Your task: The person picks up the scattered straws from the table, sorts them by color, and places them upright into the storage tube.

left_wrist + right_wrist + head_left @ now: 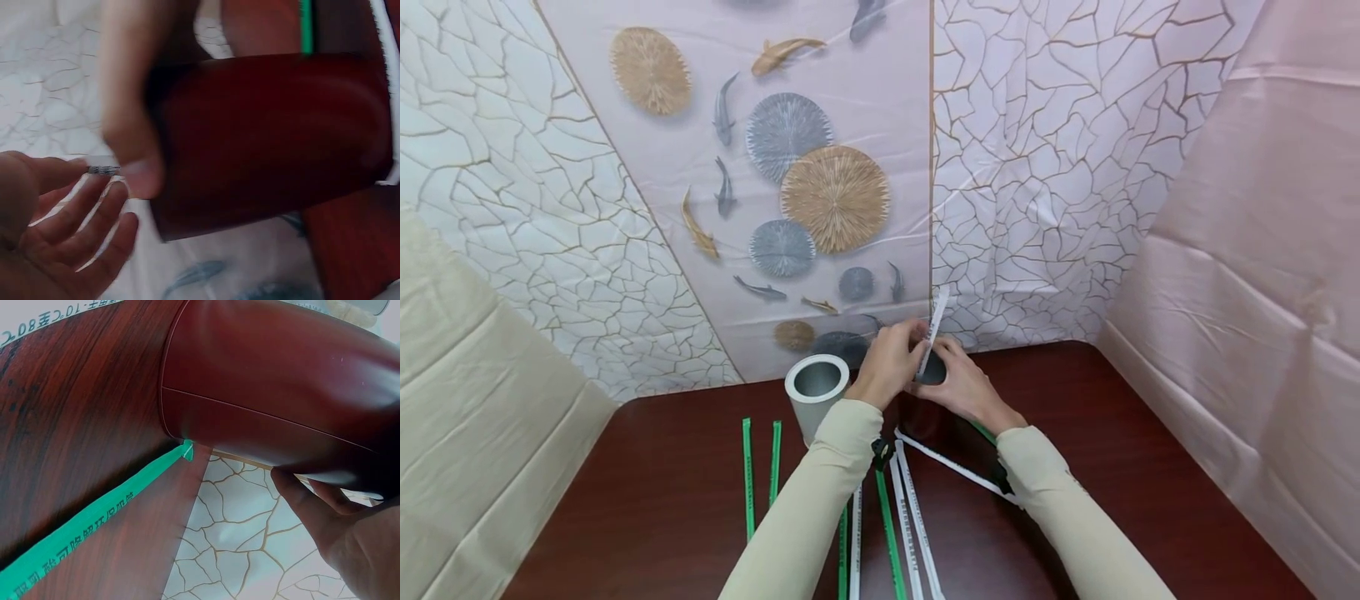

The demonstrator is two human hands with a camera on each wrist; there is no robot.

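My left hand (891,360) pinches a white paper-wrapped straw (937,317) that stands up, slightly tilted, at the mouth of a dark red cylindrical cup (917,421). In the left wrist view, thumb and fingers of the left hand (69,219) meet on the straw's printed wrapper (103,169). On the cup's far right side, my right hand (962,385) grips it near the rim. The right wrist view shows the right hand (350,531) against the side of the red cup (269,381). Whether other straws are inside the cup cannot be seen.
Left of the hands stands a light grey cup (811,413) with a white rim. Several wrapped straws lie on the dark wooden table (647,500), among them a green one (748,475) and a white one (958,469) slanting beside the red cup. Patterned cloth (1037,167) hangs behind.
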